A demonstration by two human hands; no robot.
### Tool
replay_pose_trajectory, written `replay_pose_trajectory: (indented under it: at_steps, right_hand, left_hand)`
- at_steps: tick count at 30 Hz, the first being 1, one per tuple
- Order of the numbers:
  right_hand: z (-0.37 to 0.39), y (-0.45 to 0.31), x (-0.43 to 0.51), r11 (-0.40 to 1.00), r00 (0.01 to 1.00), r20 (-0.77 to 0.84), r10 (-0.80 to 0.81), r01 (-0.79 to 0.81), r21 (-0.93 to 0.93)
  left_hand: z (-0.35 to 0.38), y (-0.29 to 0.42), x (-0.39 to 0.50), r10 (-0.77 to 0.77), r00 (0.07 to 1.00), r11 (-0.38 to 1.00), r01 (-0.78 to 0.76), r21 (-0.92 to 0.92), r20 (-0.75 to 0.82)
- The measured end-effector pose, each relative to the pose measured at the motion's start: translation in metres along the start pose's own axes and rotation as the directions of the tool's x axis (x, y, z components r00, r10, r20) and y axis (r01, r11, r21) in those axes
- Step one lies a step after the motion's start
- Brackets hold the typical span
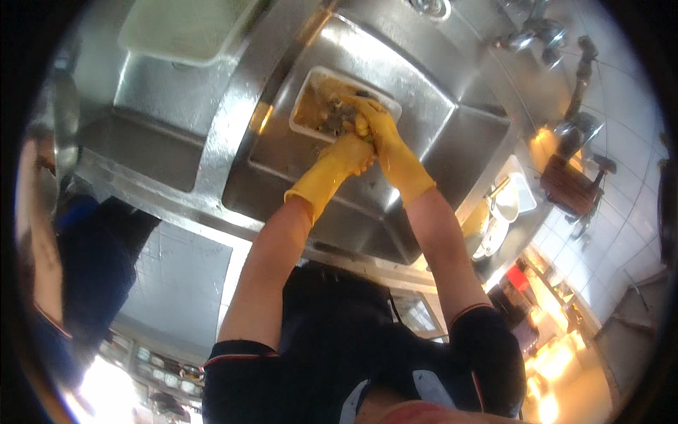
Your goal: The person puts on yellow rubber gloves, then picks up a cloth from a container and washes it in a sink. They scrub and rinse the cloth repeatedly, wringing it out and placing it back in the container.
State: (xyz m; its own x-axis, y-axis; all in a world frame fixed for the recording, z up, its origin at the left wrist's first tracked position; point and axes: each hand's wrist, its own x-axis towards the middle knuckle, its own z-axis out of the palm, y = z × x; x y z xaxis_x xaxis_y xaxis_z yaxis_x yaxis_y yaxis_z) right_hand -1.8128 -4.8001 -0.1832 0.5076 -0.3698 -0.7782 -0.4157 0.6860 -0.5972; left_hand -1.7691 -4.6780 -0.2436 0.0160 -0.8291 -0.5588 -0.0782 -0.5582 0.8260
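A rectangular white-rimmed tub (299, 106) with brownish liquid and small dark pieces stands in a stainless steel sink basin (424, 127). Both hands wear yellow rubber gloves. My left hand (352, 156) is at the tub's near edge, its fingers bent. My right hand (373, 119) reaches over the tub's right part, its fingers curled down close to the left one. The hands touch or nearly touch. Something small and greenish shows between them, too unclear to name. Which hand holds it, if either, cannot be told.
A second sink basin (143, 153) on the left holds a large pale tub (175, 32). Taps (577, 127) are on the tiled wall at right. Bowls (506, 201) and other dishes stand on the right counter. Another person's bare arm (47, 254) shows at the far left.
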Motion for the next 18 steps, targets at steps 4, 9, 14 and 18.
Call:
replay_pose_trajectory:
  at_steps: [4,9,14,18]
  right_hand:
    - [-0.031,0.004,0.004,0.964,0.981,-0.131,-0.144,0.169,0.205]
    - [-0.078,0.027,-0.015,0.952,0.953,-0.033,-0.302,0.303,0.036]
    - [-0.07,0.032,-0.015,0.943,0.943,-0.107,-0.315,0.299,-0.144]
    - [-0.042,0.019,-0.021,0.812,0.914,-0.14,-0.382,0.258,-0.524]
  left_hand:
    - [-0.055,0.078,-0.024,-0.266,0.964,0.89,0.242,-0.386,-0.009]
    - [-0.16,0.206,-0.055,0.127,0.78,0.91,0.154,0.385,-0.613]
    - [-0.261,0.287,-0.01,0.39,0.644,0.709,0.246,0.661,-0.658]
    - [-0.287,0.299,-0.014,0.423,0.684,0.698,0.172,0.695,-0.594]
